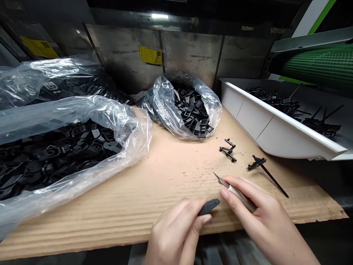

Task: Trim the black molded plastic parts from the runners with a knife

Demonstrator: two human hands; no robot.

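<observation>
Both hands are low over a corrugated cardboard sheet (154, 209), close together, with the wrists toward the person. The left hand (175, 232) is curled and pinches a small black plastic part (209, 207) between thumb and fingers. The right hand (264, 208) holds a metal craft knife (237, 194) like a pen, and its blade points up and left, just beside the part. Two black plastic runners (228, 150) lie on the cardboard ahead, near a white tray (275, 129). Clear plastic bags of black parts (187, 106) sit on the left.
</observation>
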